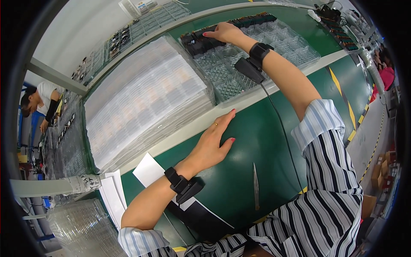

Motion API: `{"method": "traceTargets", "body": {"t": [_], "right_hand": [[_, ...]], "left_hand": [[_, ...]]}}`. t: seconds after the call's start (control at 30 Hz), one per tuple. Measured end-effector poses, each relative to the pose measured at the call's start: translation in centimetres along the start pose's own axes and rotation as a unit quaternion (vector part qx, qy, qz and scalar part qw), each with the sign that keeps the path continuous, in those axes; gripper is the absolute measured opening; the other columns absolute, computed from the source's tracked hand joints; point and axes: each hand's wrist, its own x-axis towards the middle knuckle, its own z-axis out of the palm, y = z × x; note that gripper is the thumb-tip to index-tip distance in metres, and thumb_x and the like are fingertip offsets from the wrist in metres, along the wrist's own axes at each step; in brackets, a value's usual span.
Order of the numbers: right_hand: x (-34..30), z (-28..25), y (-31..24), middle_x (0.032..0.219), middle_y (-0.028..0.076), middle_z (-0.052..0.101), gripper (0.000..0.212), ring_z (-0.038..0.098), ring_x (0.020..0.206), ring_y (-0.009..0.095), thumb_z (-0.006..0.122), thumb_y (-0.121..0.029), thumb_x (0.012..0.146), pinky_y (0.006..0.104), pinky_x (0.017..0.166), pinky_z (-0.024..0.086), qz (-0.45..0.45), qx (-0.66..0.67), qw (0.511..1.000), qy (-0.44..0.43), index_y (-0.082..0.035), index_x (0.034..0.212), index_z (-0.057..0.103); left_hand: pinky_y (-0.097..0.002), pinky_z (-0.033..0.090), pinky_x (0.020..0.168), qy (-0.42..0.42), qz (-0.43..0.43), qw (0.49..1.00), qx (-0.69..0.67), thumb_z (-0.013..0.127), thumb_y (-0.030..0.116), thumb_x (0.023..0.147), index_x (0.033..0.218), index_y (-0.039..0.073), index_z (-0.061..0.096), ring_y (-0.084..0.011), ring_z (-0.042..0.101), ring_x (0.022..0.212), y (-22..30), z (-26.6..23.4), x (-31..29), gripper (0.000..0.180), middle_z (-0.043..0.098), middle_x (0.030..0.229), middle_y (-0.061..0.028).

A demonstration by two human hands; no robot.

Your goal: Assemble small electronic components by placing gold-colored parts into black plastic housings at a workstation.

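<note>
The right hand [224, 32] reaches far across the bench, its fingers curled down onto a row of small dark components [205, 39] seated along the far edge of a clear plastic compartment tray [274, 47]; the fingertips rest on the parts, but whether any one piece is pinched between them cannot be told from this view. The left hand [214, 143] lies flat and open, palm down, on the green work surface [252, 141], its fingertips reaching the pale raised rail [188, 128] that runs across the bench; it holds nothing. Each wrist carries a black band with a small black device, and a thin cable runs from the right one down along the forearm. The clear tray sits beyond the rail, most of its compartments empty, the dark components filling only the row under the right hand. Just to its left lies a tall stack of clear trays [145, 98]. On the green surface near the left forearm rest white paper sheets [147, 171], and metal tweezers [256, 186] lie untouched between the two arms. Another person [40, 103] works at the far left.
</note>
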Motion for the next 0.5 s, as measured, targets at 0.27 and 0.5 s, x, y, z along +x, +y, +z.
{"method": "traceTargets", "body": {"t": [0.27,0.5], "right_hand": [[0.7,0.6,0.0,0.071,0.016,0.061,0.051,0.061,0.067,0.026,0.062,-0.050,0.073,0.0363,0.063,0.047,-0.025,-0.027,0.999,0.002,0.001,0.073,0.064],[1.1,0.4,1.1,0.068,0.013,0.063,0.035,0.061,0.064,0.022,0.066,-0.038,0.072,0.0349,0.062,0.048,-0.026,0.042,0.998,0.037,-0.003,0.076,0.067]], "left_hand": [[-0.0342,0.031,0.099,0.006,-0.006,1.000,-0.002,0.056,-0.001,0.077,0.136,0.009,0.025,-0.0281,0.041,0.118,-0.1,0.0,-0.1,0.068,0.042,0.126,-0.0149],[-0.0354,0.033,0.098,0.001,0.004,1.000,0.015,0.054,0.002,0.079,0.134,0.007,0.027,-0.0330,0.040,0.117,0.3,-0.2,0.2,0.062,0.040,0.127,-0.0182]]}}
